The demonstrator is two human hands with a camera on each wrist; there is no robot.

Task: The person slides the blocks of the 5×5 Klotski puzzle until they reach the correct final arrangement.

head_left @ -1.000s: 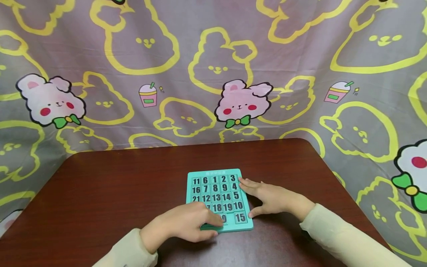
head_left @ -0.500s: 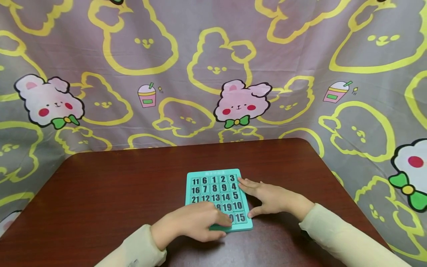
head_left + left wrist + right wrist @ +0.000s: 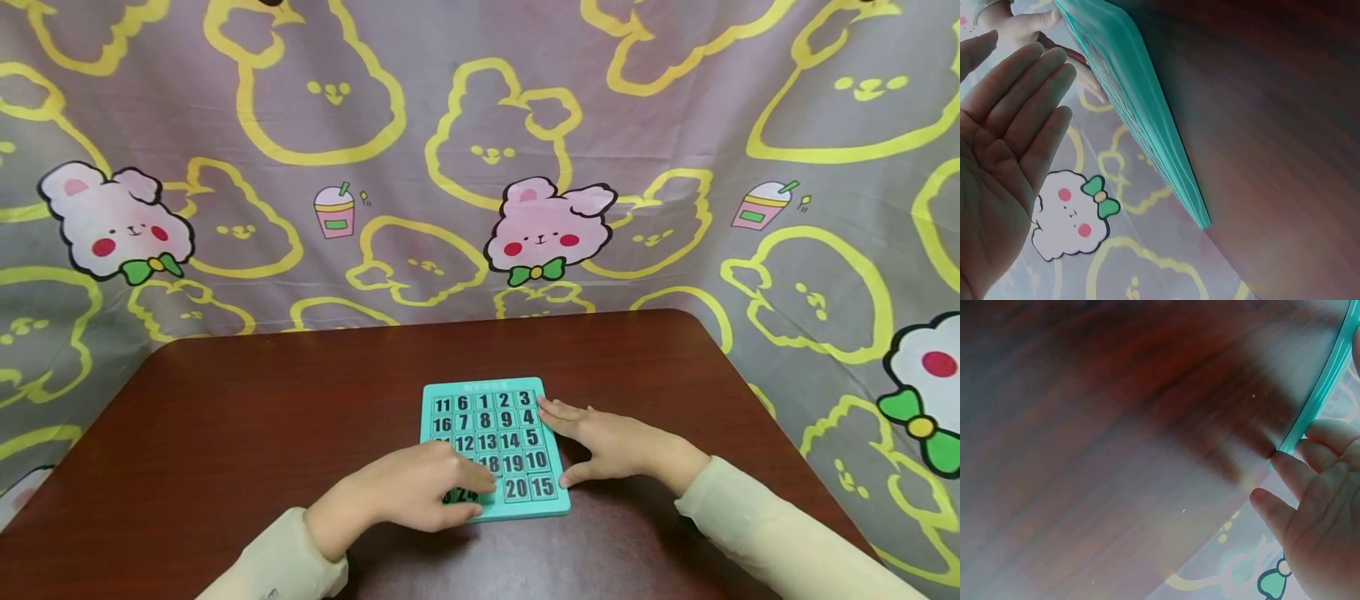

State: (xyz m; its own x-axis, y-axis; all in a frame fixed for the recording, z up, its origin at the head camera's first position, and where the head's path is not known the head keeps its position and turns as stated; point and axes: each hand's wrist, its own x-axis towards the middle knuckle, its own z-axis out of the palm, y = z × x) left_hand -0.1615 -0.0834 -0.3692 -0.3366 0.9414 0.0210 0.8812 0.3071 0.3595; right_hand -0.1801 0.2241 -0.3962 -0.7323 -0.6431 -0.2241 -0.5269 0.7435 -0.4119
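Note:
A turquoise number slide puzzle [image 3: 480,387] lies flat on the table, its black-numbered tiles in rows. In the bottom row a gap sits between the 24 tile [image 3: 467,495] and the 20 tile [image 3: 516,488]. My left hand [image 3: 412,487] reaches over the puzzle's lower left, fingertips close to the gap, covering several tiles. Its fingers look extended in the left wrist view; contact with a tile cannot be made out. My right hand [image 3: 611,446] rests along the puzzle's right edge, fingers spread, with fingertips at the turquoise rim [image 3: 1319,390] in the right wrist view.
The dark reddish-brown table [image 3: 285,417] has rounded far corners. Behind it and at both sides hangs a grey curtain [image 3: 420,100] with yellow outlines and cartoon rabbit prints.
My left hand first moved right with the 20 tile, which now sits beside 15. Then it drew back left, uncovering a gap right of 24. My right hand has stayed at the edge.

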